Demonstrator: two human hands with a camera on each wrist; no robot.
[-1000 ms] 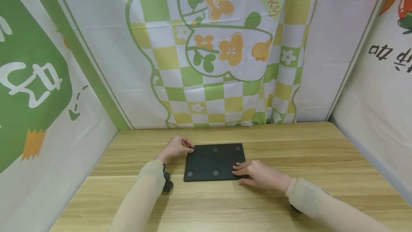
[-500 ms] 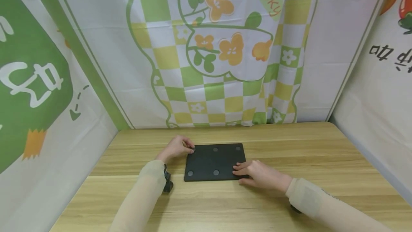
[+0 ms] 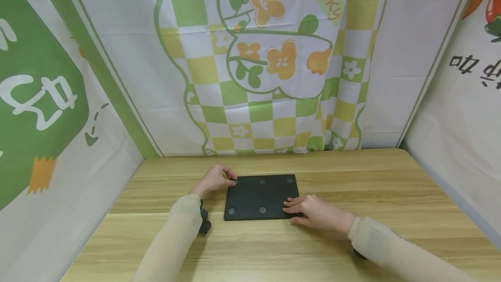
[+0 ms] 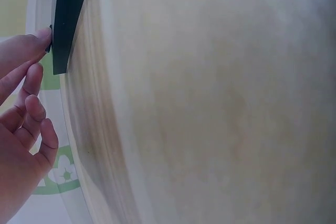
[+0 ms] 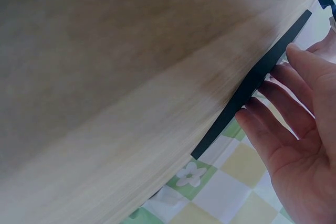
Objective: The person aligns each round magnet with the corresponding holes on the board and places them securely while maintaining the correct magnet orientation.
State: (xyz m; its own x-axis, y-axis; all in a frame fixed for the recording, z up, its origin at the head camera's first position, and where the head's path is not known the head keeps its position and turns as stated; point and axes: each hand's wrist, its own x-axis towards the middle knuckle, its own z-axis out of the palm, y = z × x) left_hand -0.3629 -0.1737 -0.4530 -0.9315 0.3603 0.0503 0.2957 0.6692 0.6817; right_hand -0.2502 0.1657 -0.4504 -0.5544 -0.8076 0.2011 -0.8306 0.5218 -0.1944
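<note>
A flat black rectangular board [image 3: 250, 195] lies on the wooden table. Small round dark grey discs, such as the disc [image 3: 262, 209] at the middle of the near side, dot its upper face along the edges. At the far left corner my left hand [image 3: 214, 179] pinches another round disc [image 4: 50, 39] with thumb and finger, right at the board's surface. My right hand [image 3: 313, 212] rests on the near right corner, its fingers over the board; in the right wrist view the fingertips touch the board [image 5: 247, 87]. That corner is hidden under the hand.
The wooden table [image 3: 352, 177] surrounds the board. A green and white patterned curtain [image 3: 258, 108] hangs behind the table's back edge, with printed cloth walls at both sides. Each wrist wears a small black camera, such as the left camera [image 3: 204, 225].
</note>
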